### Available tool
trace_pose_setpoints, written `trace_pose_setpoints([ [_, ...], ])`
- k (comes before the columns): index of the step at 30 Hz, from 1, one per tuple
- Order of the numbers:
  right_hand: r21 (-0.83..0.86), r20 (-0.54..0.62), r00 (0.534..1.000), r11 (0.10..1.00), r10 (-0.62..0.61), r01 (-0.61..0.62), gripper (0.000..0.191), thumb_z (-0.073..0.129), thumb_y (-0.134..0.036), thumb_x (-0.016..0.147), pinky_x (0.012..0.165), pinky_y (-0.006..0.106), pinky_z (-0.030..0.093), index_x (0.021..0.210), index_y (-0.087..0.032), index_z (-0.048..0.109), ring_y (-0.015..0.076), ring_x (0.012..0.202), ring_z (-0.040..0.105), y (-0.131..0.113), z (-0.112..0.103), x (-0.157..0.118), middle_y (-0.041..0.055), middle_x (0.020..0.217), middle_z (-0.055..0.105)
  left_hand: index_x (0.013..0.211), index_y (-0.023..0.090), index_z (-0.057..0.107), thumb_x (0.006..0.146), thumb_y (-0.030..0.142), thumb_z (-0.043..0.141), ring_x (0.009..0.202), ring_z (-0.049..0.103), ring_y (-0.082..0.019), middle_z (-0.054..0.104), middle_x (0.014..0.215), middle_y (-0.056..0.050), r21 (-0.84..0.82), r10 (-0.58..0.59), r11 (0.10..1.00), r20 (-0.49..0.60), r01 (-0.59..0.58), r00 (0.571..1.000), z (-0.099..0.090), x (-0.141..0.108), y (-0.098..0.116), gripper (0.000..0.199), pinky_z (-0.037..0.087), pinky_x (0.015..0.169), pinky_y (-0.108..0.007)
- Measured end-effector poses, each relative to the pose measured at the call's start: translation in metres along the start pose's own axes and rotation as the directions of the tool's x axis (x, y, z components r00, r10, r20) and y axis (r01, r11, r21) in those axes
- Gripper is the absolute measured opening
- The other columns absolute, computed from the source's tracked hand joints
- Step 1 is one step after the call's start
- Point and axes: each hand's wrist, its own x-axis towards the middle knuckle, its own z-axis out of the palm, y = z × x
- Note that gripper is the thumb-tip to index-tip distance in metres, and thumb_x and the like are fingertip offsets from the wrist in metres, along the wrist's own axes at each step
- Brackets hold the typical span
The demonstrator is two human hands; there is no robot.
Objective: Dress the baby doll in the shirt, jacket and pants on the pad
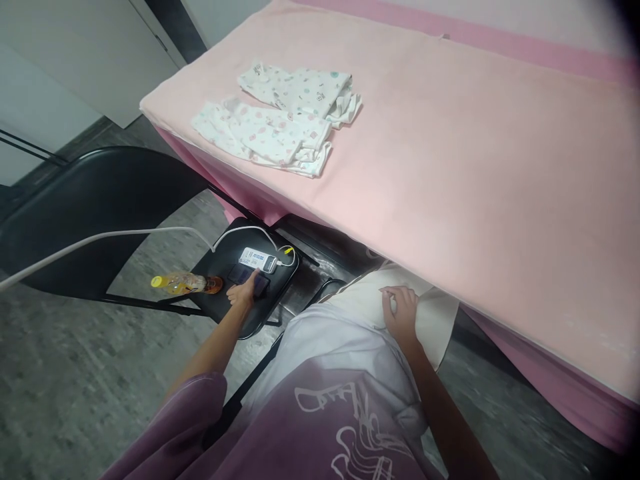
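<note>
A yellow-capped bottle [181,283] was on the seat of the black folding chair [100,207], where the fingers of the left hand [241,293] touched a flat, dark, rectangular smartphone [261,285], partly covering it; whether they gripped it could not be told. Just beyond the phone lay a white power bank [256,259] with blue print and a plugged-in cable, and farther right the right hand [401,312] rested on the lap, fingers loosely curved and parted from the thumb.
</note>
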Motion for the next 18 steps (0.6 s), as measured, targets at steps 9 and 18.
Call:
trace_pose_setpoints([
  [9,0.005,-0.008,1.000,1.000,-0.003,0.003,0.021,0.055,-0.031,0.118,0.097,0.043,0.042,0.112,-0.024,0.074,0.0279,0.102,0.062,0.002,0.002,-0.001,0.0072,0.108,0.076,0.128,0.013,0.043,0.066,0.035,0.105,0.156,0.044,-0.051,0.043,0.156,-0.033,-0.025,-0.355,0.934,-0.179,0.356,0.918,0.021,-0.008,0.010,0.091,0.041,0.125,-0.063],
  [18,0.008,-0.034,0.999,1.000,-0.011,0.011,0.018,0.056,-0.028,0.117,0.097,0.042,0.042,0.112,-0.024,0.073,0.0275,0.101,0.062,0.000,0.005,-0.001,0.0067,0.108,0.076,0.151,0.015,0.028,0.086,0.035,0.093,0.142,0.065,-0.043,0.052,0.157,-0.030,-0.185,-0.211,0.964,-0.085,0.193,0.974,0.011,-0.031,-0.009,0.094,0.056,0.113,-0.056],
])
